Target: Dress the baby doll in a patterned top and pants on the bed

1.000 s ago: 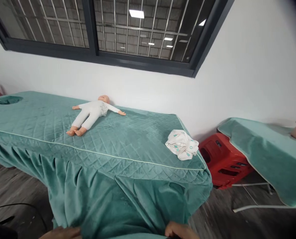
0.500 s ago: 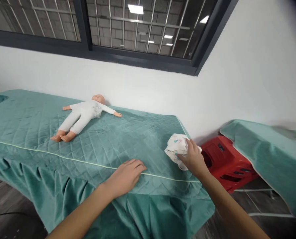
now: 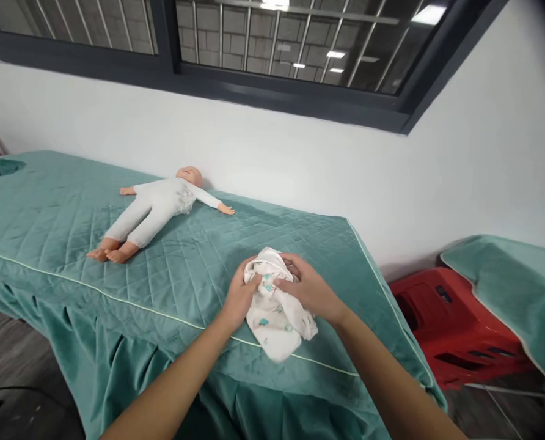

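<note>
A white cloth item point(image 3: 272, 324) with small coloured prints hangs partly unfolded near the front edge of the green quilted bed point(image 3: 190, 263). My left hand point(image 3: 242, 293) grips its upper left side, thumb on the front. On its upper right side my right hand point(image 3: 307, 287) is closed, with some fingers hidden behind the fabric. Farther back and to the left, a baby doll point(image 3: 156, 205) in a white body suit lies face up, arms spread, its head near the wall.
Red plastic stools point(image 3: 456, 324) stand right of the bed, partly under another green cover point(image 3: 511, 287). A white wall point(image 3: 300, 165) and a dark-framed barred window point(image 3: 291, 91) rise behind. A cable point(image 3: 20, 388) lies on the floor at lower left.
The cloth item has moved left from the bed's right end and is more unfolded. My left hand has left the bed's edge and taken hold of it too. The view has shifted slightly.
</note>
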Action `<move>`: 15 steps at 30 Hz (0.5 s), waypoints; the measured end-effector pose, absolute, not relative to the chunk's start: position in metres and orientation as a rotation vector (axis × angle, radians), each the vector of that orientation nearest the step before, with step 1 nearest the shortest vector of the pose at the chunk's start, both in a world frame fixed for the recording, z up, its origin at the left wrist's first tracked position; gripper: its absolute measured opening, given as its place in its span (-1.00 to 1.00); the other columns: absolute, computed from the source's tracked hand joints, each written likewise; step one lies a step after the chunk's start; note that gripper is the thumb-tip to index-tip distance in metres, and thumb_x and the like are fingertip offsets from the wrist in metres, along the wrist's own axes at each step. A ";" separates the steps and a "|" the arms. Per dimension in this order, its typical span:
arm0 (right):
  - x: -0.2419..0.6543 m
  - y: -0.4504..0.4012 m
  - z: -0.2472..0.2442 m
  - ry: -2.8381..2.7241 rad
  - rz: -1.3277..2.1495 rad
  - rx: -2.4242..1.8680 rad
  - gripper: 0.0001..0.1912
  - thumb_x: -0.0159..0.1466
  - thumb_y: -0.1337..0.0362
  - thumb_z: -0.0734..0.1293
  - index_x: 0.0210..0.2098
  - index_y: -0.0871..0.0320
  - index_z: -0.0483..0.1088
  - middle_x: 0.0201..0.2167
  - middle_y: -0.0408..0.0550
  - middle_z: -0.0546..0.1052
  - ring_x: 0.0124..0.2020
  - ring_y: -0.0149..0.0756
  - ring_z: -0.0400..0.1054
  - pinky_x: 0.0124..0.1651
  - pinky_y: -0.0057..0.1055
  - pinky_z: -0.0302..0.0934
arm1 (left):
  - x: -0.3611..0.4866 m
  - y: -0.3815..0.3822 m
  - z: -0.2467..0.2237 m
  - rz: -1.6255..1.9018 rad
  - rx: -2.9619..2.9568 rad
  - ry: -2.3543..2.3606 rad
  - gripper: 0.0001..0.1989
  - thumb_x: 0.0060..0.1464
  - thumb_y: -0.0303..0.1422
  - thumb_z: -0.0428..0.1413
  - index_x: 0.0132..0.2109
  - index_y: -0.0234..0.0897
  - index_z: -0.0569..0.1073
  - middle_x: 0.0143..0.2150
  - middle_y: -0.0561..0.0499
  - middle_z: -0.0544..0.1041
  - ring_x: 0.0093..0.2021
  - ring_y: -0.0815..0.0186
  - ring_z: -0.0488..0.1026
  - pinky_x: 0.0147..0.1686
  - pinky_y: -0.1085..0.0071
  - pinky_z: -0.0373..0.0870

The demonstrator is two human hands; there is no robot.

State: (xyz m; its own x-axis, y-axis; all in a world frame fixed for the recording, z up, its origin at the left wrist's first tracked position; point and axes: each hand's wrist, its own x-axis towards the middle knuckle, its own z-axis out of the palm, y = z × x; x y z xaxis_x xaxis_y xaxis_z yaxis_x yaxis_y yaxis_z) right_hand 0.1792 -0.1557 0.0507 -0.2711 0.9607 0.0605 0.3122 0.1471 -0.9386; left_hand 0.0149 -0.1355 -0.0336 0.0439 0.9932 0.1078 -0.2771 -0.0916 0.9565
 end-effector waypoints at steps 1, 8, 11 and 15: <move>0.173 -0.151 0.046 -1.671 1.214 -1.179 -0.47 0.20 0.25 0.38 0.16 0.12 0.29 0.04 0.02 0.51 0.02 -0.21 0.42 0.08 -0.22 0.30 | 0.006 -0.130 -0.033 1.393 1.099 0.979 -0.61 0.12 -0.21 0.14 0.06 -0.27 0.42 0.00 -0.09 0.52 -0.06 0.24 0.45 -0.04 0.34 0.37; 0.190 -0.100 0.049 -1.954 1.252 -1.145 -0.60 0.23 0.28 0.32 0.07 0.12 0.43 -0.02 -0.05 0.56 -0.01 -0.22 0.44 0.04 -0.22 0.32 | -0.030 -0.099 -0.037 1.343 1.271 1.148 -0.78 0.12 -0.20 0.12 -0.21 -0.27 0.47 -0.18 0.01 0.55 -0.18 0.30 0.44 -0.15 0.41 0.32; 0.204 -0.077 0.071 -2.160 0.638 -1.486 -0.62 0.20 0.41 0.27 -0.01 0.11 0.50 -0.07 -0.03 0.58 -0.11 -0.14 0.45 0.03 -0.06 0.29 | -0.026 -0.103 -0.037 1.309 1.401 1.168 -0.80 0.19 -0.22 0.07 -0.15 -0.24 0.47 -0.07 -0.01 0.56 -0.07 0.27 0.45 -0.05 0.38 0.30; 0.185 -0.089 0.074 -1.883 -0.253 -1.622 -0.59 0.24 0.45 0.21 0.07 0.17 0.42 0.09 0.14 0.46 0.13 0.09 0.30 0.18 0.15 0.11 | -0.023 -0.107 -0.038 1.304 1.402 1.145 -0.79 0.24 -0.20 0.03 -0.15 -0.22 0.44 0.03 -0.03 0.54 0.01 0.25 0.44 0.00 0.36 0.28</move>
